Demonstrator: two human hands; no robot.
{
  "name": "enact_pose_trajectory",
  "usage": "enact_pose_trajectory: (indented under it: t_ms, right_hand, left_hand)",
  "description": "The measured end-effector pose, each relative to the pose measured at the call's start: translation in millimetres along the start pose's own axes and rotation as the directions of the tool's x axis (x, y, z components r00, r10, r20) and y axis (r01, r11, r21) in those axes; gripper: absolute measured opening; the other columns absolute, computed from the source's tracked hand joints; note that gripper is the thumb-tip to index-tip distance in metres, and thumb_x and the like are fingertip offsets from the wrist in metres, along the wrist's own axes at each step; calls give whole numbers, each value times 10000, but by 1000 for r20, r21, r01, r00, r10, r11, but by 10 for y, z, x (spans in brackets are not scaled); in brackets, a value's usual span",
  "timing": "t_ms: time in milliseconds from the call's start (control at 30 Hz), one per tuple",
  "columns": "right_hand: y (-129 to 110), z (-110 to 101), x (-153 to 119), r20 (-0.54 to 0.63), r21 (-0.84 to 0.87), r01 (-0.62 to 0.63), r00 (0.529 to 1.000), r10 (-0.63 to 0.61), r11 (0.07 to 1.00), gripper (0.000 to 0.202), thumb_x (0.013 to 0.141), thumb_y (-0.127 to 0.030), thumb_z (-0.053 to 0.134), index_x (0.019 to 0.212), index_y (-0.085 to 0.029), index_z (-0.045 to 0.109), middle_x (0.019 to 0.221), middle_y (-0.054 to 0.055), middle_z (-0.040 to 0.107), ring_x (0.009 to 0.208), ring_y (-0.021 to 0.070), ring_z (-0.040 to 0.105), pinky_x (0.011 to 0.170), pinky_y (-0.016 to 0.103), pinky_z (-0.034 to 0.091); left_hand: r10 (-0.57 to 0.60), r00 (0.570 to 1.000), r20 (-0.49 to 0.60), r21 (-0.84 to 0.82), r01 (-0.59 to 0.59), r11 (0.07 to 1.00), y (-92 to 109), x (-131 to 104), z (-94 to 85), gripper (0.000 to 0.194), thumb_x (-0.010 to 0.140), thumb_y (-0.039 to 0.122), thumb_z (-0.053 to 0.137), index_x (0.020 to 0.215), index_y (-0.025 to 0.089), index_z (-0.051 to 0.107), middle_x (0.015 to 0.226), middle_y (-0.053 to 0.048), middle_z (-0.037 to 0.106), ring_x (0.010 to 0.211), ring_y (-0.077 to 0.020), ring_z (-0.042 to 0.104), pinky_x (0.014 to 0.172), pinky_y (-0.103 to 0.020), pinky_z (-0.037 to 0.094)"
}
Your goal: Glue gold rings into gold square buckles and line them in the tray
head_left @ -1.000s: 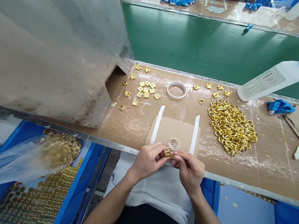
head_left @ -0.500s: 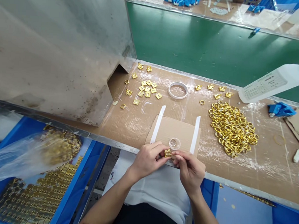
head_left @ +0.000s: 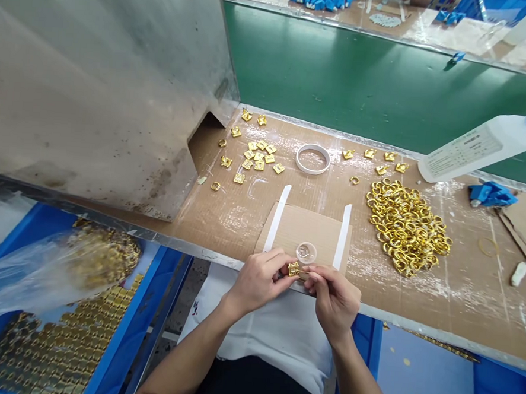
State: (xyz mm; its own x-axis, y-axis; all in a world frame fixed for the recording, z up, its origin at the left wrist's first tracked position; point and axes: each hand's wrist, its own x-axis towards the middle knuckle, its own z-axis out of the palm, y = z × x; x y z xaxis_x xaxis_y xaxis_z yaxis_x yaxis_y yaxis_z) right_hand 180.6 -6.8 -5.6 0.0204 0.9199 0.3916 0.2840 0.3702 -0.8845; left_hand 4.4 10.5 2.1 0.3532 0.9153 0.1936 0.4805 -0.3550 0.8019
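Note:
Between the thumb and fingers of my left hand (head_left: 260, 280) is a gold square piece (head_left: 293, 269). My right hand (head_left: 334, 299) pinches a thin stick-like tool (head_left: 303, 272), its tip at the right side of that piece. Just beyond my fingers a small clear round dish (head_left: 306, 253) sits on a cardboard pad (head_left: 311, 224) held by white tape strips. Right of the pad lies a heap of gold rings (head_left: 406, 229). Several gold square pieces (head_left: 259, 157) are spread at the back left, beside a white tape ring (head_left: 313, 159).
A large metal housing (head_left: 100, 92) stands at the left. A white bottle with a blue cap (head_left: 480, 148) leans at the right, near blue clips (head_left: 492, 193). Blue trays (head_left: 117, 325) lie below the bench, one with gold pieces under plastic film. Behind runs a green panel (head_left: 363, 78).
The view has shifted very slightly. Both hands keep nearly the same pose, still holding the gold piece and the thin tool. At the top, a person's hand on the far bench has moved.

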Motion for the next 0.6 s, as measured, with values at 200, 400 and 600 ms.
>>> enact_pose_trajectory:
  t_ms: [200,400,600]
  right_hand:
    - [13,5,-15,-3,-8,-5,1000,5,1000,144,968,-138,623,933,-221,735,828,21,785,535,111,669,489,202,565]
    - [5,7,-15,-1,4,-31,1000,31,1000,147,979,-181,614,916,-214,743,787,32,774,515,120,656,460,216,562]
    - [10,-4,-24,-6,22,-43,999,43,999,135,973,-164,627,931,-219,742,749,18,745,526,114,646,463,201,553]
  left_hand:
    - [-1,1000,6,-2,1,1000,-8,5,2,59,923,196,666,957,155,690,711,33,580,526,-93,467,540,-218,374]
    - [-9,1000,10,0,9,1000,-11,5,12,67,935,224,654,942,168,689,715,30,584,525,-93,468,542,-217,376]
    - [-3,1000,0,3,3,1000,-13,4,11,72,934,221,656,963,163,687,714,32,584,515,-90,454,534,-219,370]
